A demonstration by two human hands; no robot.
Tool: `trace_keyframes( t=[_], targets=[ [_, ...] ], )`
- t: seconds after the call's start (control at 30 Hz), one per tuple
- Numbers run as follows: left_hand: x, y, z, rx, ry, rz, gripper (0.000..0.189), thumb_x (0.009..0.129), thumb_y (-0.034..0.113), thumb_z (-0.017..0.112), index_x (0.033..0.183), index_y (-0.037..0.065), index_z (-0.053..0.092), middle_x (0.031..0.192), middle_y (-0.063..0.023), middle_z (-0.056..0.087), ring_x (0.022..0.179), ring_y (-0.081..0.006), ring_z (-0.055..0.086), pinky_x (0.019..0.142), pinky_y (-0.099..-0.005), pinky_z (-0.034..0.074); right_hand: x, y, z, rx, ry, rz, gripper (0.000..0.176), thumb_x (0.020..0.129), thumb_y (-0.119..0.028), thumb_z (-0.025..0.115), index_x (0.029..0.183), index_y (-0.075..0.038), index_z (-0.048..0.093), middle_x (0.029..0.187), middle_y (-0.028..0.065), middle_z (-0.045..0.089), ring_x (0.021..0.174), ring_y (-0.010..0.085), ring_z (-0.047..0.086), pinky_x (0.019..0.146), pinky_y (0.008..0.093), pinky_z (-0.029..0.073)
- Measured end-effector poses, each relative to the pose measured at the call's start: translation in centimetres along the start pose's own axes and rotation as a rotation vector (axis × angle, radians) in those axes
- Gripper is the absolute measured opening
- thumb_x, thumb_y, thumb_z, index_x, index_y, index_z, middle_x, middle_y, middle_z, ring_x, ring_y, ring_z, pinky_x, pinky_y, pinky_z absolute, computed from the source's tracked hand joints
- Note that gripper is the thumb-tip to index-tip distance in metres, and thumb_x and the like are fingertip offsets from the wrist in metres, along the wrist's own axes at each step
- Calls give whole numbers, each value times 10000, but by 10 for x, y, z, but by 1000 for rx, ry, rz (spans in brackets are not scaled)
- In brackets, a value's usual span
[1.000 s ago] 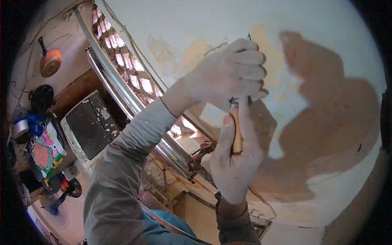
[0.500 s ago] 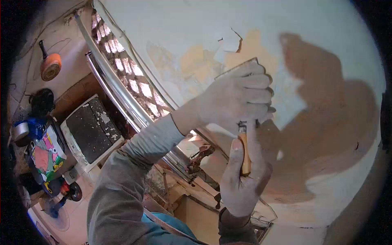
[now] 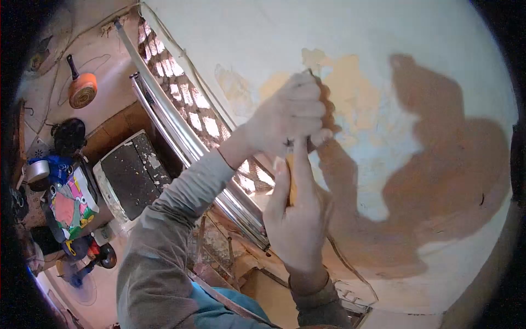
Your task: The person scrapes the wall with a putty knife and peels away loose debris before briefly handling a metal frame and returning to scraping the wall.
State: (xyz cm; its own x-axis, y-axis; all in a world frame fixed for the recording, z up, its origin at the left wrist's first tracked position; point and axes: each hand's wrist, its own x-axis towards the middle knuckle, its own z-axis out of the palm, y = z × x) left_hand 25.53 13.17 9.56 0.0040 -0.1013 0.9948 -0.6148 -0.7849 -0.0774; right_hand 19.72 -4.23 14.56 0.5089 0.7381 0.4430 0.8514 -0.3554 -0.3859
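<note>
Here's the pale wall (image 3: 246,33), filling most of the upper right — and across it sprawls a big brown shadow (image 3: 444,181). A grey sleeve (image 3: 159,257) cuts up from below, crossing the shiny metal rails (image 3: 241,214). Off to the left, a worn, dark-topped box (image 3: 129,175). Now the right hand (image 3: 298,219), upright, thumb and fingers closed around a wooden handle (image 3: 292,189). Just above, the left hand (image 3: 290,112) is curled tight over the tool's far end, right at the wall — that end is mostly hidden. Tan patches (image 3: 353,82) show just beside those knuckles. Far left, an orange pan (image 3: 83,90) hangs on its own wall, well apart from both hands.
</note>
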Motion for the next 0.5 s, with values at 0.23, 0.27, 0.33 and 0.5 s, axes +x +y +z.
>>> trace_keyframes(
  t=[0.23, 0.27, 0.33, 0.5],
  targets=[
    [7, 18, 39, -93, 143, 50, 237, 788, 147, 756, 691, 91, 548, 806, -31, 563, 878, -268, 589, 875, -451, 482, -31, 9, -22, 109, 18, 177, 457, 1032, 0, 535, 1483, 57, 487, 961, 111, 685, 726, 68, 564, 631, 226, 478],
    [7, 14, 35, -104, 142, 45, 237, 788, 147, 756, 691, 91, 548, 806, -31, 563, 878, -268, 589, 875, -451, 482, -28, 11, -20, 108, 19, 189, 457, 1032, 0, 535, 1483, 57, 487, 961, 111, 685, 726, 68, 564, 631, 226, 478],
    [14, 6, 23, 21, 55, 62, 199, 802, 154, 751, 728, 92, 578, 805, -23, 558, 880, -267, 588, 869, -450, 478, -11, 16, -13, 42, 65, 38, 453, 1029, -10, 544, 1477, 42, 503, 978, 131, 687, 744, 103, 573, 655, 249, 489],
    [11, -36, -13, 229, 30, 47, 220, 814, 191, 770, 749, 84, 589, 788, -19, 547, 849, -256, 568, 907, -432, 448, 39, 12, 11, 135, 87, -77, 438, 1012, -34, 559, 1440, 51, 531, 976, 235, 719, 666, 199, 670, 603, 324, 510]
  ],
)
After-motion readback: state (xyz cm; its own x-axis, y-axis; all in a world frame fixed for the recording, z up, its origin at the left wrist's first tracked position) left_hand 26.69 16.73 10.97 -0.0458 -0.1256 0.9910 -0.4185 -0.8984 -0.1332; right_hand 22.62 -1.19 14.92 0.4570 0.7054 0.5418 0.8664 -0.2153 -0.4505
